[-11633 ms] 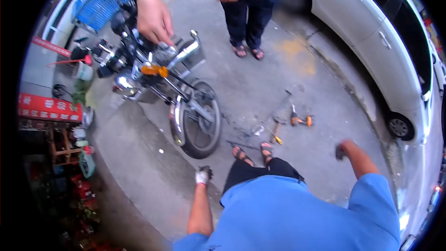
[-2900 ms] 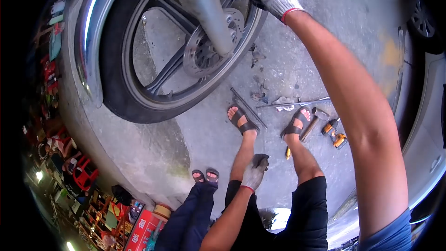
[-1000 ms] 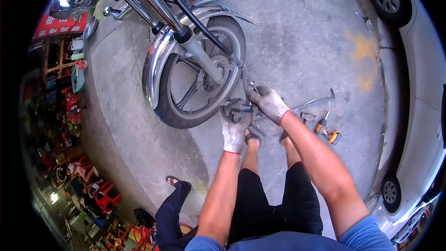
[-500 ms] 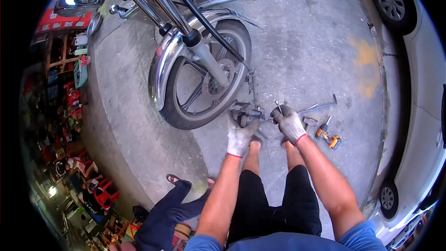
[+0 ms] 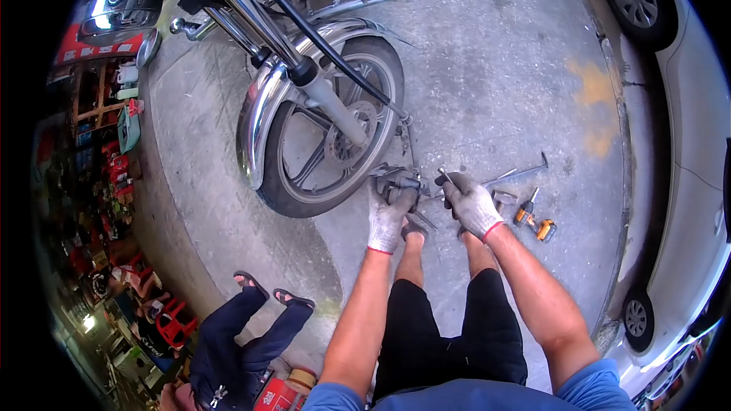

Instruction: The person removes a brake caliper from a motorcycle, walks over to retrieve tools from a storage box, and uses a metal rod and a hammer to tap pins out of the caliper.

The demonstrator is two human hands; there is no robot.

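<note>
My left hand (image 5: 388, 217), in a white glove with dark fingers, is closed around a dark metal brake caliper (image 5: 400, 181) low beside the motorcycle's front wheel (image 5: 381, 76). A thin line runs from above down to the caliper. My right hand (image 5: 470, 204), gloved alike, pinches a short slim metal rod (image 5: 445, 173) that sticks up past the fingertips. Its lower end is hidden in the glove. The two hands are a short distance apart above the ground.
Right of my hands lie a long bent metal bar (image 5: 525, 171), a hammer (image 5: 502, 199) and an orange-black cordless drill (image 5: 535, 218). A white car (image 5: 693, 152) stands at the far right. Another person's legs (image 5: 255, 331) show at lower left, near a red container (image 5: 278, 396).
The other person's legs have shifted left, and both sandals now show. The view has moved slightly, while my hands keep their holds; the rod in my right hand leans more leftward.
</note>
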